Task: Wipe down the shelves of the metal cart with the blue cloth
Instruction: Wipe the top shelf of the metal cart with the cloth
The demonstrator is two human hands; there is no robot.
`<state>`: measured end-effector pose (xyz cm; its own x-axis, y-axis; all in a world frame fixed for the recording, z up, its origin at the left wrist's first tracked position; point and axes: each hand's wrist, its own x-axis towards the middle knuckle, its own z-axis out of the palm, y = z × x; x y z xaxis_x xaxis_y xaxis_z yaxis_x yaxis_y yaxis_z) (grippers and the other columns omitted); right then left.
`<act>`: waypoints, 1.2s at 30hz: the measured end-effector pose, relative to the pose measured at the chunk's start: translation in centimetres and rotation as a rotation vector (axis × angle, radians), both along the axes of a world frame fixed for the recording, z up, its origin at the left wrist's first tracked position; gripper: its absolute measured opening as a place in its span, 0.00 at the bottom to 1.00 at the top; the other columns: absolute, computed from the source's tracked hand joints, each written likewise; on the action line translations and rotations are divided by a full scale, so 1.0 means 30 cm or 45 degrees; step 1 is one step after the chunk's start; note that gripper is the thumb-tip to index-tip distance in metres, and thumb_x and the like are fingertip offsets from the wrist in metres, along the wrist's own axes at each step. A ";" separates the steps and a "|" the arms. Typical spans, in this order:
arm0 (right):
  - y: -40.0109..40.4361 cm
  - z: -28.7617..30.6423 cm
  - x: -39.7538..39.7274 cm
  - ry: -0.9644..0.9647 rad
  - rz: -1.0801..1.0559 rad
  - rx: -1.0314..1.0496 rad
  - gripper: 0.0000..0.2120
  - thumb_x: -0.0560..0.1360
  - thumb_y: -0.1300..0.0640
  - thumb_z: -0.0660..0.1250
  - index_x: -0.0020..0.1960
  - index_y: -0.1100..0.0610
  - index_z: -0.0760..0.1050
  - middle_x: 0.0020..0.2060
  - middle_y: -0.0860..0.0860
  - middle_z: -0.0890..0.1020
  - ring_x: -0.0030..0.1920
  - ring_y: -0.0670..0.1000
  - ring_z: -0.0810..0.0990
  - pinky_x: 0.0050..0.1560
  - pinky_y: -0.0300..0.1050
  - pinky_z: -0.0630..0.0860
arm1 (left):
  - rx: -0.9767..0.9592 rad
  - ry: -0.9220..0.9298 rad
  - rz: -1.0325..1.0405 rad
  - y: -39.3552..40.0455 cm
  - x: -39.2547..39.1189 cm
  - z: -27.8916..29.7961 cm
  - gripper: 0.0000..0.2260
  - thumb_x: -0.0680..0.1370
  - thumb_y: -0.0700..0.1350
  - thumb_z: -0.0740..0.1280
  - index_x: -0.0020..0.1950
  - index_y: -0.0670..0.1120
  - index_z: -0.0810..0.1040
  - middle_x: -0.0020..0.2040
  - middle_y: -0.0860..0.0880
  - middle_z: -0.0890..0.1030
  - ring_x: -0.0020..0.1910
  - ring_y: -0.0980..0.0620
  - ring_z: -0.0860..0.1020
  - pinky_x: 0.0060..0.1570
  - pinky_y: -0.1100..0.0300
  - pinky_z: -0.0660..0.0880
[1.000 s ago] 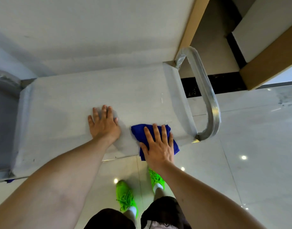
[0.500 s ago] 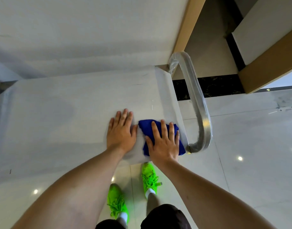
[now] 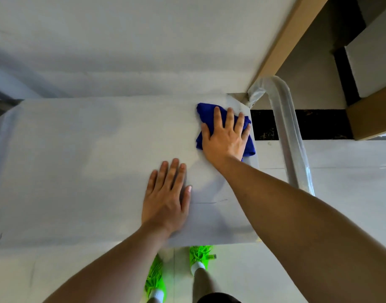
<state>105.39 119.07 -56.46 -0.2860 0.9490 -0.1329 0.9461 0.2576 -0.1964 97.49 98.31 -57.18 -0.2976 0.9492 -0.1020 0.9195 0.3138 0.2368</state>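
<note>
Right hand (image 3: 223, 138) lies flat, fingers (image 3: 229, 118) spread, pressing the blue cloth (image 3: 204, 112) at the far right corner of the cart's top shelf (image 3: 89, 149). Left hand (image 3: 167, 197) rests flat and empty, fingers straight, nearer on the same shelf.

Right hand (image 3: 226, 136) covers most of the cloth (image 3: 204, 110); the forearm hides part of the handle (image 3: 286, 127); cart shelf (image 3: 78, 160) cut off at left.

The cloth (image 3: 249, 147) lies under the right hand (image 3: 225, 136) at the cart's top shelf (image 3: 89, 160) far right corner; the left hand (image 3: 166, 200) rests flat near its front edge.
</note>
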 end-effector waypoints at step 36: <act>-0.524 0.039 -0.988 -0.033 0.373 -0.042 0.30 0.82 0.37 0.40 0.81 0.46 0.46 0.82 0.52 0.49 0.78 0.66 0.39 0.75 0.69 0.38 | -0.127 0.050 0.568 -0.472 -0.898 0.154 0.29 0.83 0.62 0.44 0.82 0.51 0.48 0.83 0.46 0.50 0.81 0.43 0.46 0.78 0.43 0.47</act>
<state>75.76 103.34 -55.30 -0.5433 0.8214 -0.1735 0.8371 0.5144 -0.1860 70.56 84.14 -52.57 -0.6803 0.7138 -0.1665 0.6973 0.7003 0.1531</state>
